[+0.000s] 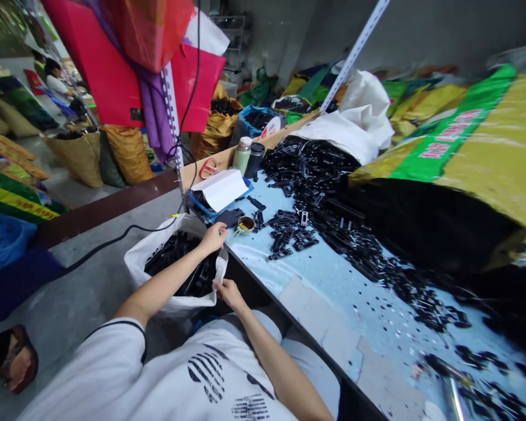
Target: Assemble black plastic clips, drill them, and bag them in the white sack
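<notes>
A white woven sack (137,257) stands open beside the table, filled with black plastic parts (175,248). My right hand (230,294) pinches the sack's rim on the side nearest the table. Above that same rim, close to the table edge, my left hand (214,238) has its fingers drawn together; what is between them is too small to make out. A metal cup (245,224) with something yellowish inside stands on the table just right of my left hand. Small groups of black parts (291,234) lie beyond the cup.
A large heap of black parts (315,164) spreads along the light blue table (263,257), beside a yellow-green sack (460,140). Bottles (242,155), red-handled scissors (208,168) and a white-covered tray (221,190) sit at the far end. A black cable (114,242) crosses on the left.
</notes>
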Demonstrator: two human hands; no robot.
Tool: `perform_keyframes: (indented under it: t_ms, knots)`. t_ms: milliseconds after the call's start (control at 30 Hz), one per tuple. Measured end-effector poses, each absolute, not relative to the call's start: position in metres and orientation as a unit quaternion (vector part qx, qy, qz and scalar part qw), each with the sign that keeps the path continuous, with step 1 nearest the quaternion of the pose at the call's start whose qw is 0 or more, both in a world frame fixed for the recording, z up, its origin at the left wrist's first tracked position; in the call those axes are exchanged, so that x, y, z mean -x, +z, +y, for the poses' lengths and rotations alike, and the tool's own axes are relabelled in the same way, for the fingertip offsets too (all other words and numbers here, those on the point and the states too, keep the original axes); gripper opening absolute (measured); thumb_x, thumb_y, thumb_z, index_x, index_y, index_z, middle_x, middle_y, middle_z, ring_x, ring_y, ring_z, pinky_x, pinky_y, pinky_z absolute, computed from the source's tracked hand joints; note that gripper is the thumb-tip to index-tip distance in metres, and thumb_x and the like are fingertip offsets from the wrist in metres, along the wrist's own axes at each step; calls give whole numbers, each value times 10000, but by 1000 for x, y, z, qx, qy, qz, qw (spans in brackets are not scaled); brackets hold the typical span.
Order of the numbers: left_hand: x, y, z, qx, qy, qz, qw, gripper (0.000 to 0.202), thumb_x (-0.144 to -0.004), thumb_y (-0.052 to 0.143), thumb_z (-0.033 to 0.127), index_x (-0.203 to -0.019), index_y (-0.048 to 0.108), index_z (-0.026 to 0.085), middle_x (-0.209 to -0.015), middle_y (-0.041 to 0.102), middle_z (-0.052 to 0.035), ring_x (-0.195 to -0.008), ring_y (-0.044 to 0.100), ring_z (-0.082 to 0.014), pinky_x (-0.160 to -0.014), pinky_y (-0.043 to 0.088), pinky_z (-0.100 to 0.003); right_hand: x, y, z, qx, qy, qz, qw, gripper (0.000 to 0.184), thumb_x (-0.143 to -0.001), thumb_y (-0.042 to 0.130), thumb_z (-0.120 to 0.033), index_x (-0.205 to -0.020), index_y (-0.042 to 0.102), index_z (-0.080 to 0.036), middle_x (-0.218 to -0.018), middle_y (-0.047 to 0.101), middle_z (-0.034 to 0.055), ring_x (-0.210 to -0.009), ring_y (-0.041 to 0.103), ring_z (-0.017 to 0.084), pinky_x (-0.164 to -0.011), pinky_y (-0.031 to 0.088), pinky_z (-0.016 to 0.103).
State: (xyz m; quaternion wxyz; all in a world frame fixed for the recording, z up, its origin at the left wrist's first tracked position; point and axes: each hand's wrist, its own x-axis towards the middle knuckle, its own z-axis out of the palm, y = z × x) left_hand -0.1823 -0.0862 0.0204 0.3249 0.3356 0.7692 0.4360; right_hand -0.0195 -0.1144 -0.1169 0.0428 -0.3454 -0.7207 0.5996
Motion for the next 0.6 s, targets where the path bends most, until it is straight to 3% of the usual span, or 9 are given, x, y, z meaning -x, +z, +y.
perform_keyframes:
  t_ms: [133,300,433,600]
  knots:
    - [161,12,-33,-293,414,761,405,280,-863,525,324,-959,597,71,-824,663,-120,-351,460,-71,-379,308,-228,8,-121,-111,346,618,-704,55,489,-828,452,-576,-604,519,-146,-489,511,-7,-438,450,80,-476,343,191]
    - [157,7,-22,-273,441,735,438,299,-885,493,384,-807,576,107,-526,524,19,-288,304,-28,-336,191,-195,0,-126,-105,347,637,-685,61,480,-818,482,-579,-617,532,-146,-482,498,-20,-432,437,73,-468,330,185]
    - [147,22,-31,-283,481,701,445,308,-869,525,420,-741,529,139,-457,379,87,-288,233,-8,-338,149,-177,-5,-128,-100,350,649,-674,53,464,-802,517,-576,-634,549,-145,-486,495,-28,-443,438,71,-464,321,181]
    - [125,58,-48,-331,515,615,497,341,-803,603,468,-749,534,138,-466,363,95,-295,211,5,-327,118,-170,-7,-126,-98,363,659,-657,43,449,-779,560,-567,-647,579,-139,-488,511,-21,-460,461,85,-469,328,187]
